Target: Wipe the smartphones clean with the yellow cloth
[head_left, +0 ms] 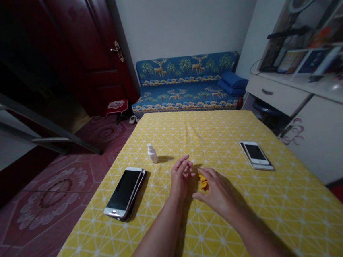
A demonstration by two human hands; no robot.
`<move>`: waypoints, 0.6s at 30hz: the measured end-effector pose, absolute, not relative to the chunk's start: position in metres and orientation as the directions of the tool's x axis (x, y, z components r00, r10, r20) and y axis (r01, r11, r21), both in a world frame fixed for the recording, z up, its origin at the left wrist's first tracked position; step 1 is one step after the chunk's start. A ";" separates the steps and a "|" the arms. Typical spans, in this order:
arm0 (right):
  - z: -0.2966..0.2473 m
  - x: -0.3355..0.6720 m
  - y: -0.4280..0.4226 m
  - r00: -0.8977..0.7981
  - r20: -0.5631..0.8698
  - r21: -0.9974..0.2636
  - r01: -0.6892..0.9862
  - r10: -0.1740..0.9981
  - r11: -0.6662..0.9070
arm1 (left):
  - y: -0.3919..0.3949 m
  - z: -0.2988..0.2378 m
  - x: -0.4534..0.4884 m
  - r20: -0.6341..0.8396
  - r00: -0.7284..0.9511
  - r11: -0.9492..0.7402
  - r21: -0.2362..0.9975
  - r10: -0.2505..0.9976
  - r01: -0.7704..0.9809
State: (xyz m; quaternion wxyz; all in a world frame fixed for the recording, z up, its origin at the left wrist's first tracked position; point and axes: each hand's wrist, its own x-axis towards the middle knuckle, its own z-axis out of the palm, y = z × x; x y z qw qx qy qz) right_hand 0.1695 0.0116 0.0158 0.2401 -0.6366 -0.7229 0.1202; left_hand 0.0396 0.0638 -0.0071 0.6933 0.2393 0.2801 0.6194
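My left hand (pixel 180 177) hovers over the middle of the table, palm turned inward. Its fingers are loosely bent and a little apart, with nothing seen in them. Just to its right, my right hand (pixel 215 193) curls around a small crumpled orange-yellow cloth (pixel 203 182). The thumb and fingertips stand apart, and the cloth shows against the inner side of the hand, partly hidden by it. Beyond my left hand, a small white bottle (pixel 152 153) stands upright with its cap on.
Two stacked phones (pixel 125 193) lie at the left, and another white stacked pair (pixel 256 155) at the right. A yellow patterned tablecloth (pixel 200 237) covers the table. Behind it are a blue sofa (pixel 180 89) and a red door (pixel 90 43); a white cabinet (pixel 327 137) stands at right.
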 end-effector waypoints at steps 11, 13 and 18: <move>-0.018 0.180 0.025 0.159 0.353 -0.677 0.723 0.922 0.135 | 0.055 0.011 0.032 0.058 0.008 -0.050 0.920 0.998 -0.388; -0.015 0.179 0.024 0.170 0.339 -0.694 0.710 0.925 0.124 | 0.049 0.024 0.016 0.095 0.037 -0.082 0.963 0.995 -0.256; -0.007 0.179 0.021 0.170 0.312 -0.716 0.688 0.935 0.114 | 0.021 0.050 -0.066 0.415 -0.092 -0.322 0.811 0.905 0.488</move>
